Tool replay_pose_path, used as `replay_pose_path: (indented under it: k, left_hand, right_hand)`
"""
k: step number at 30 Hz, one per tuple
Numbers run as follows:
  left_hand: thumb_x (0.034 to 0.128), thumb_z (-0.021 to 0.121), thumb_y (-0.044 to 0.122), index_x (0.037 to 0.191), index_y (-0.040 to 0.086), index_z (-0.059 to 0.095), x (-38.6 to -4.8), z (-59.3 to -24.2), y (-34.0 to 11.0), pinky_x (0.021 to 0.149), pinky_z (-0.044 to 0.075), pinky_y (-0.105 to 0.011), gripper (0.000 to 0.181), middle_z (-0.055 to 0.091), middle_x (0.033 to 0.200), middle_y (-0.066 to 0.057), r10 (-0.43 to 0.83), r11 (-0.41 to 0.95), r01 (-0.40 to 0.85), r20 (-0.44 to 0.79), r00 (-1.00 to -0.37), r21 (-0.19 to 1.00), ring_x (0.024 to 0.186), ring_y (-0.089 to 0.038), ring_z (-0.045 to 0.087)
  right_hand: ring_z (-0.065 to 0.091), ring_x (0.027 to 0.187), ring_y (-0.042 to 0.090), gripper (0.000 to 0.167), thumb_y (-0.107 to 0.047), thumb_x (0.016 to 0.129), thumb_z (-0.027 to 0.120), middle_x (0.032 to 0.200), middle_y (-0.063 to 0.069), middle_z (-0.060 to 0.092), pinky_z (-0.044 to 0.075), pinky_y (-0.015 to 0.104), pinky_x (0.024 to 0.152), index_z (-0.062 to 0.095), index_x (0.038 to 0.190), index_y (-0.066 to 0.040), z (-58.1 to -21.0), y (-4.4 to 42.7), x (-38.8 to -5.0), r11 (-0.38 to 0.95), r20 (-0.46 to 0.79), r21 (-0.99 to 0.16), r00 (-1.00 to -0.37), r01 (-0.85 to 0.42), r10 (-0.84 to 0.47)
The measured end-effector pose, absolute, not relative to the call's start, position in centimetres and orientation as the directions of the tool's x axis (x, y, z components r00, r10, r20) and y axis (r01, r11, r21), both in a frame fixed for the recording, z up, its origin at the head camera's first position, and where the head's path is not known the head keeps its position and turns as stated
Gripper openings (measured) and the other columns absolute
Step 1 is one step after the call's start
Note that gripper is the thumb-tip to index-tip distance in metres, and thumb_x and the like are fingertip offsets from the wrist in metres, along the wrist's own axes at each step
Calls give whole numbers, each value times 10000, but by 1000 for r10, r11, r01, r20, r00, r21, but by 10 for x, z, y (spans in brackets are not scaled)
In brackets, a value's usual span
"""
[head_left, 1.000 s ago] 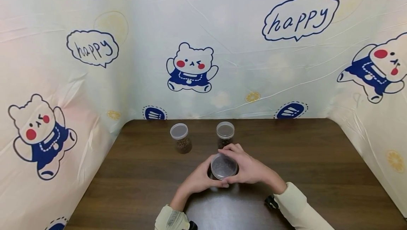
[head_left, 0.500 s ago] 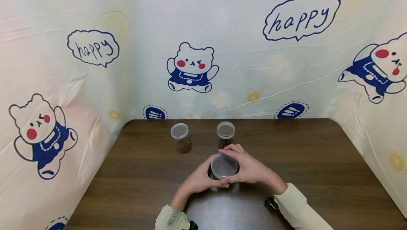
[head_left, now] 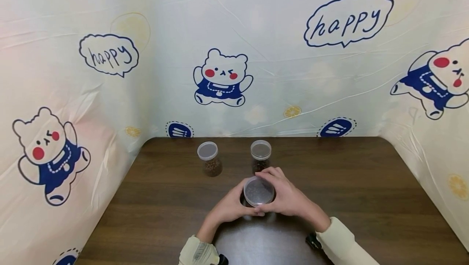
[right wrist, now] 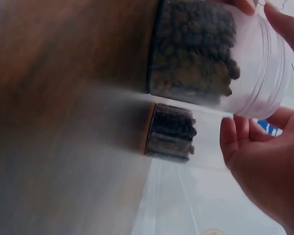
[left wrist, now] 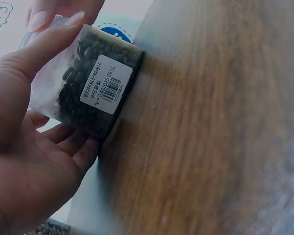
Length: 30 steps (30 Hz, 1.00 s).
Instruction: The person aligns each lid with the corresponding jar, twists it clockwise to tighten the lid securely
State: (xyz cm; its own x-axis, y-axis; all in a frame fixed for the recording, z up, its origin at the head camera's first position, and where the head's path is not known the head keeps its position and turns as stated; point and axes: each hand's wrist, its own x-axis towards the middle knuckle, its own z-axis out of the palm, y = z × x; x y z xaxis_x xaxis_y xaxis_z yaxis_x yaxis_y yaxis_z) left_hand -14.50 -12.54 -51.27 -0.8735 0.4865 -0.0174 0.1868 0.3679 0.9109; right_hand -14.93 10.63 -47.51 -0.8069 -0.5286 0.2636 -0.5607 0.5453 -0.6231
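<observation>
A clear plastic jar [head_left: 258, 191] with a round screw lid stands near the table's middle, between both hands. In the left wrist view the jar [left wrist: 83, 100] is part-filled with dark beans or seeds and bears a white printed label [left wrist: 106, 84]. My left hand [head_left: 231, 204] curls around the jar's body, thumb in front. Around the translucent lid [right wrist: 273, 63], the thumb and fingers of my right hand [head_left: 287, 193] grip from the right. The two thumbs meet at the jar's front. In the head view the hands hide most of the jar's sides.
Behind the hands stand two more lidded jars on the brown wooden table [head_left: 366, 200]: a left one [head_left: 211, 163] with brown contents and a right one [head_left: 261, 155] with darker contents, partly hidden by my right hand. A printed curtain [head_left: 278, 53] encloses the table's back and sides.
My right hand has turned slightly on the lid: its fingertips have shifted a little to the right and its sleeve a little lower. My left hand and the jar hold nearly the same place.
</observation>
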Motion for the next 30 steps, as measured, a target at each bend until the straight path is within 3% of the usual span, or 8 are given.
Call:
replay_pose_path:
  k: [7,13,16,21,26,30]
  left_hand:
    - [772,960,309,1549,329,441,-144,-511,-127,1142,445,-361,935,585,1496,59,485,373,178,-28,-874,911,1351,-176,566]
    - [823,921,291,1567,260,435,-144,-511,-127,1156,437,-404,888,586,1507,-3,489,376,194,-16,-872,906,1361,-214,566]
    - [811,929,345,1559,274,442,-144,-512,-126,1155,443,-389,895,593,1495,25,483,381,191,-19,-875,905,1348,-185,574]
    - [790,941,378,1543,326,447,-143,-514,-125,1142,452,-379,903,606,1468,68,483,369,178,-25,-875,912,1322,-156,591]
    - [783,949,363,1536,354,447,-144,-514,-124,1142,450,-378,905,608,1462,86,484,355,177,-19,-875,918,1328,-157,591]
    - [784,951,340,1530,355,455,-144,-514,-125,1138,452,-380,896,612,1457,83,482,353,187,-7,-876,917,1328,-167,591]
  right_hand:
    - [457,1098,158,906,-576,725,927,1286,38,591,517,348,884,594,1410,-87,-472,93,-132,669,296,-545,-862,-506,-411]
    - [468,1237,193,906,-451,751,947,1394,36,549,528,402,970,533,1489,-127,-475,105,-140,554,264,-639,-829,-534,-494]
    - [476,1326,193,902,-416,774,942,1459,-6,517,507,438,1042,507,1537,-209,-479,115,-149,461,216,-726,-806,-510,-552]
    - [509,1335,200,882,-436,789,931,1480,-26,507,475,449,1076,522,1538,-213,-488,123,-159,374,185,-793,-776,-480,-603]
    - [516,1294,178,842,-424,762,952,1421,-35,549,490,424,1048,570,1486,-229,-488,119,-155,398,222,-775,-801,-491,-556]
    - [516,1214,143,829,-482,734,956,1339,-38,581,515,381,983,599,1433,-215,-486,110,-143,493,276,-715,-848,-495,-452]
